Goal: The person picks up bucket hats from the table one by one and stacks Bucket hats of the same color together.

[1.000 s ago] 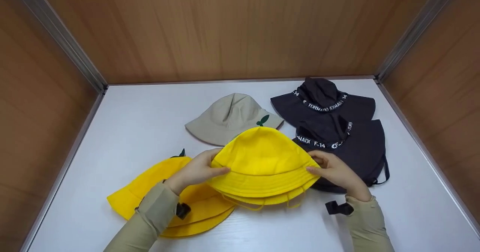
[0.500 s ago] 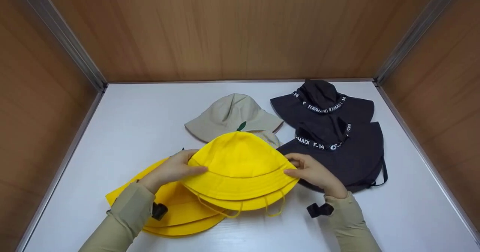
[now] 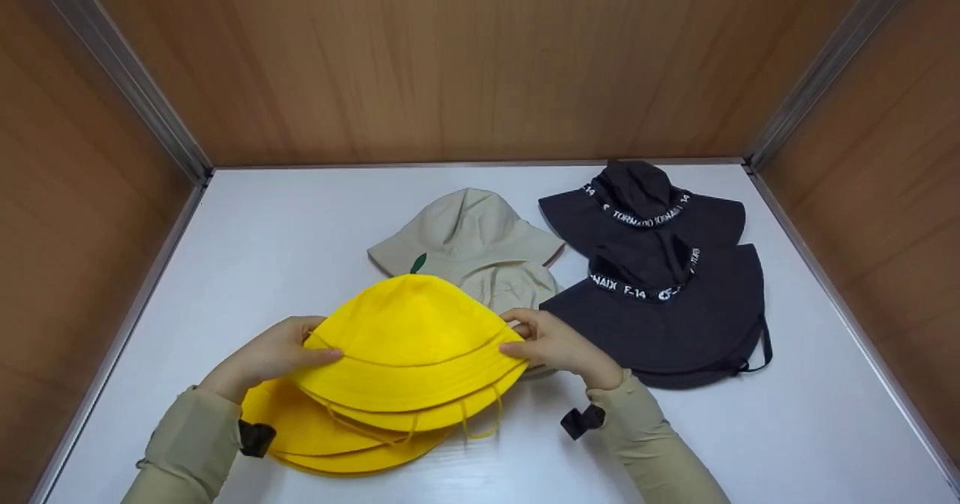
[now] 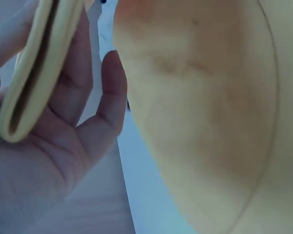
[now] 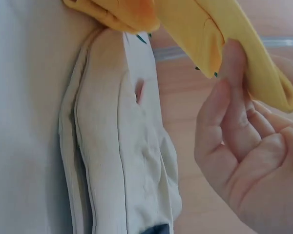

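Observation:
A bright yellow bucket hat [image 3: 409,324] with thin yellow cords under its brim is held up between both hands. My left hand [image 3: 262,354] pinches the left end of its folded brim, thumb in front. At the opposite end my right hand [image 3: 562,343] grips the brim the same way; the fold [image 5: 263,73] runs between thumb and fingers in the right wrist view. Below and partly hidden by it, a deeper yellow hat [image 3: 345,444] lies on the table. In the left wrist view that lower hat [image 4: 200,122] fills the right side.
Two beige hats, the rear one [image 3: 457,226] and the nearer one [image 3: 517,286], lie behind the held hat. Two dark hats with white-lettered bands, a rear one [image 3: 705,219] and a front one [image 3: 675,331], overlap on the right. Wood-grain panels [image 3: 480,61] wall the white table [image 3: 247,241].
Both hands have carried the yellow hat leftward, over the deeper yellow hat on the table. More of the nearer beige hat and the front dark hat now shows.

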A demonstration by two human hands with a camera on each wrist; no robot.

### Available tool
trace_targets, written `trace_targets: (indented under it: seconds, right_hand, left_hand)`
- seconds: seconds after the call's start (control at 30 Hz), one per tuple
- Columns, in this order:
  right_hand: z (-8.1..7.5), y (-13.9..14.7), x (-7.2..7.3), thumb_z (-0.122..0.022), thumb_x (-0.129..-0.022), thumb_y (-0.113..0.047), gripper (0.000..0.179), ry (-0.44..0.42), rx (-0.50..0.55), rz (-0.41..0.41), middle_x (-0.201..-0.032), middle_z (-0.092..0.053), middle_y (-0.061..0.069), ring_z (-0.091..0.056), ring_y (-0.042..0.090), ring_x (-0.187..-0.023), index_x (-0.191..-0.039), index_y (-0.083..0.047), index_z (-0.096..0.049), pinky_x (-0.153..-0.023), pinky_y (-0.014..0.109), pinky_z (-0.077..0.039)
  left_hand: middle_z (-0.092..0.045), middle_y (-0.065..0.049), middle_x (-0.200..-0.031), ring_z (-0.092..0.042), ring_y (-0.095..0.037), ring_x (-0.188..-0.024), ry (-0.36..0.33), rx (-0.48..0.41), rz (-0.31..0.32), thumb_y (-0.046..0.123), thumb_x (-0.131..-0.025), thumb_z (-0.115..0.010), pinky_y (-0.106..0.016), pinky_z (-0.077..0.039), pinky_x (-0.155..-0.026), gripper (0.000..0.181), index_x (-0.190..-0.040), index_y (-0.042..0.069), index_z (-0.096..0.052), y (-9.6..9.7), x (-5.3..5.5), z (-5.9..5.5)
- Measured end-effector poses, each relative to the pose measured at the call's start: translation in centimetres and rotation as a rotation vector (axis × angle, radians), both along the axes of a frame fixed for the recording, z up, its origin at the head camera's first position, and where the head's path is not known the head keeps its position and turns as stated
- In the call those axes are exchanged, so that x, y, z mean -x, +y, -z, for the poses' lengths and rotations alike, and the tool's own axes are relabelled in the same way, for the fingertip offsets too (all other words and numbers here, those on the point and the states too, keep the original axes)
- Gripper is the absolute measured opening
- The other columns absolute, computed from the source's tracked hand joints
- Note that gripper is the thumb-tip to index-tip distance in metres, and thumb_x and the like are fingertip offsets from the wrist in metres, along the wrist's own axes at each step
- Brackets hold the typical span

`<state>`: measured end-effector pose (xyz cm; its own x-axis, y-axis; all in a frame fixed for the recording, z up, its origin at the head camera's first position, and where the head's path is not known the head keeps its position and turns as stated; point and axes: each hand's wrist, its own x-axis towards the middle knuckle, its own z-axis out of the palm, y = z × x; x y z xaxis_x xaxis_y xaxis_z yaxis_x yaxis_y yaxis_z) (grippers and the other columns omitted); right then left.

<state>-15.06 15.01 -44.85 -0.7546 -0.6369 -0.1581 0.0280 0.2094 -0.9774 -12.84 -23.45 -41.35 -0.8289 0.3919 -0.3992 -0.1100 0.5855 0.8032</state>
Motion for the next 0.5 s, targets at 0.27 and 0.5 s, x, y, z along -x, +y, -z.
trace_targets:
  seconds: [0.27, 0.5]
  right_hand:
    - [0.1, -3.7, -0.2, -0.059, -0.090, -0.003, 0.039, -0.025, 0.050, -0.039, -0.106, -0.065, 0.029, -0.068, 0.013, -0.082, -0.126, 0.009, -0.050, -0.076, 0.028, -0.056]
    - [0.7, -6.3, -0.5, -0.059, -0.089, -0.003, 0.037, -0.056, 0.025, -0.048, -0.105, -0.067, 0.026, -0.068, 0.013, -0.081, -0.125, 0.005, -0.052, -0.075, 0.028, -0.056]
  left_hand:
    - [-0.066, -0.006, -0.096, -0.057, -0.018, -0.081, 0.010, 0.049, 0.004, 0.033, -0.088, -0.067, -0.031, -0.045, -0.079, 0.050, -0.120, -0.003, -0.056, -3.6, -0.8, 0.2]
    - [-0.065, -0.004, -0.090, -0.055, -0.017, -0.078, -0.013, 0.095, -0.033, 0.033, -0.087, -0.067, -0.029, -0.043, -0.074, 0.048, -0.117, -0.003, -0.058, -5.8, -1.3, 0.9]
